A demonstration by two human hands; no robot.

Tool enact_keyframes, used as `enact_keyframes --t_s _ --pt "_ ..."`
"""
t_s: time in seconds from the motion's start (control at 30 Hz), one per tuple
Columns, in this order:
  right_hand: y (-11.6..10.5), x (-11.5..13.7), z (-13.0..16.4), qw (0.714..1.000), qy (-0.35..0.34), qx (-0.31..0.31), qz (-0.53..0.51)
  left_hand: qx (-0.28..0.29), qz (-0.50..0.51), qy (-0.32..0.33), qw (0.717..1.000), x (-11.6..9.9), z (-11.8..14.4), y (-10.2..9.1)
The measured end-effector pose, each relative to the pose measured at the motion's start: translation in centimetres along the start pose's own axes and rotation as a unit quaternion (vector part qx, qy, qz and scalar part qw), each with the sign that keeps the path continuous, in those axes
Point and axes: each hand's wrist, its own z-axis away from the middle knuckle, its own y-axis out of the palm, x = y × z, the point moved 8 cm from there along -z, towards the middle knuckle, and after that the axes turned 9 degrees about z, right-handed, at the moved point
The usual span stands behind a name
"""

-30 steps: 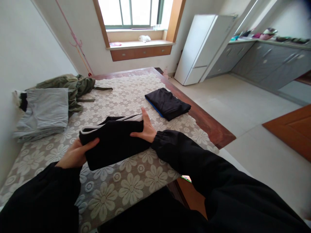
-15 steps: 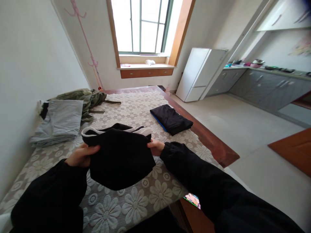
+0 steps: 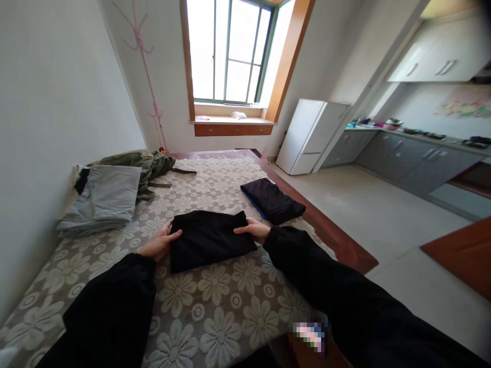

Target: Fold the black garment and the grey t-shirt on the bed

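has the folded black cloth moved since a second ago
Yes: judged against the tablecloth flowers, the folded black cloth has shifted forward, uncovering more of them.

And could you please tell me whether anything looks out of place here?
Slightly: the floral tablecloth looks off-centre, leaving the reddish-brown wooden tabletop bare along its right and far edges. No spill or damage shows; the left hand and right hand hold the folded black garment.

L hand & R hand grip opp. ends of folded blk garment over floral tablecloth, thumbs on nr side. Folded dk garment w/ blue edge by wood table's R edge. Folded grey clothes & olive backpack along L edge. White fridge past far R corner.
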Motion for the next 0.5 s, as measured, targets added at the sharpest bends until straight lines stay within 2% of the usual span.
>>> enact_keyframes --t_s 0.07,0.13,0.27,0.33,0.43,0.5 --pt "-0.6 2.2 0.6 1.000 -0.010 0.001 0.005 -0.001 0.011 0.013 1.000 0.4 -0.4 -1.1" --pt "-2.0 5.5 1.4 0.999 -0.019 -0.019 0.022 0.002 0.036 0.014 0.999 0.6 -0.6 -1.8" --pt "-7.1 14.8 2.3 0.983 -0.058 -0.160 0.074 0.048 0.079 -0.003 0.996 0.6 -0.5 -1.5" --pt "-8.9 19.4 2.3 0.971 -0.091 -0.210 0.071 0.061 0.083 -0.012 0.995 0.6 -0.4 -1.4" --pt "-11.4 25.2 2.8 0.942 -0.176 -0.282 0.038 0.059 0.090 -0.016 0.994 0.6 -0.4 -1.5" --pt "-13.1 27.9 3.9 0.912 -0.243 -0.329 0.007 0.055 0.092 -0.016 0.994 0.5 -0.4 -1.6"
